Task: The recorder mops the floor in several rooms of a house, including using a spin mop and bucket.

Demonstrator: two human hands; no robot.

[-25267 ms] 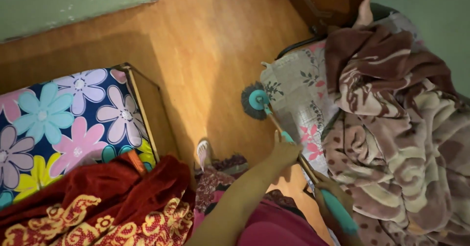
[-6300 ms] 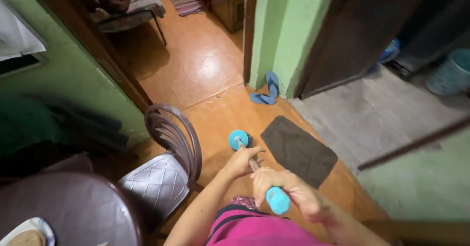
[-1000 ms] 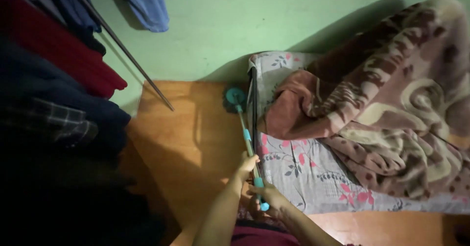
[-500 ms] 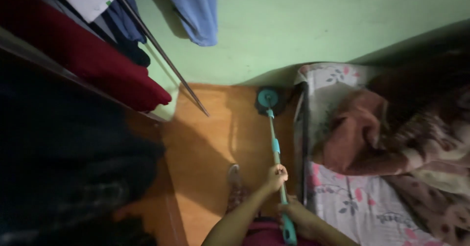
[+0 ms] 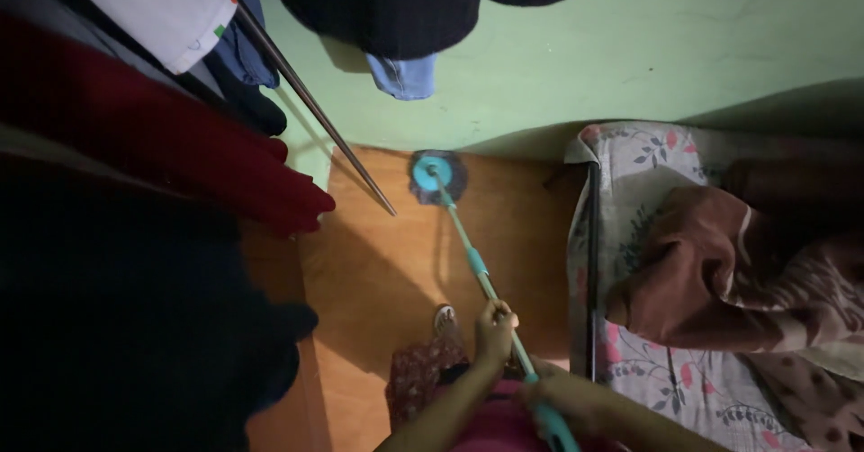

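Mop (image 5: 468,254): thin pole w/ teal collars, round teal hub over dark grey head (image 5: 438,175) flat on orange floor (image 5: 387,263), far end by green wall (image 5: 630,47), left of bed (image 5: 648,263). Count: 1 mop, 1 bed, 1 blanket (image 5: 747,272), 2 hands. L hand (image 5: 495,326) clamped round mid-pole, forearm reaching far. R hand (image 5: 562,398) wrapped on near teal grip, low, close to body.

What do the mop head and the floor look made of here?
The round teal-capped mop head looks like a smooth plastic disc over a dark fringe, probably yarn or microfibre. The orange-brown floor looks hard and slightly glossy with faint plank lines, perhaps laminate or vinyl.
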